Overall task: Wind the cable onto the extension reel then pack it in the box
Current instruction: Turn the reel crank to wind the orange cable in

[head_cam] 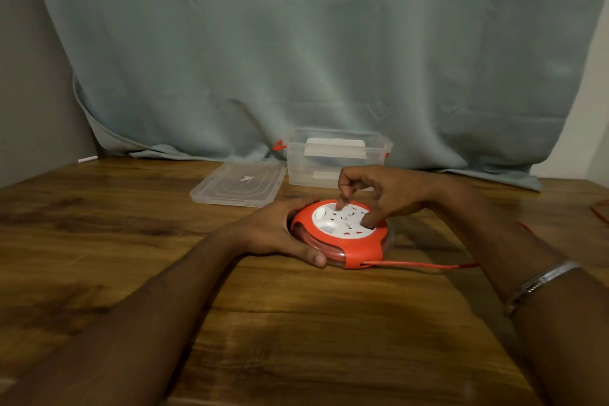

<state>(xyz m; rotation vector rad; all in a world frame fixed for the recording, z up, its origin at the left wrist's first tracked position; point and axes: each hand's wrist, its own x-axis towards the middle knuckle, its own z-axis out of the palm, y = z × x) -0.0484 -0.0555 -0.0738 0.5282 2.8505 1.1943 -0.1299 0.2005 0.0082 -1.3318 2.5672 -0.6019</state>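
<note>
The extension reel [341,234] sits flat on the wooden table [296,339], near the middle, and both hands are on it: the left hand [280,231] is wrapped round its left edge, thumb curled along the near rim, which looks like a brace so the orange housing does not spin, and the right hand [379,191] comes down from above with a fingertip and the thumb planted on the white socket face, curled in a pinch-like hold, most likely to turn that centre disc and draw line in. The red cable [428,264] leaves the slot on the reel's near right side and runs off to the right along the tabletop, fairly straight, so there is clearly winding left to do; coils show through the clear side of the drum. Behind the reel the clear plastic box [336,158] stands with its top off, something pale inside it that I cannot identify, and the lid [239,183] lies flat just to its left, parked out of the way so the reel can go straight in once the cable is home
</note>
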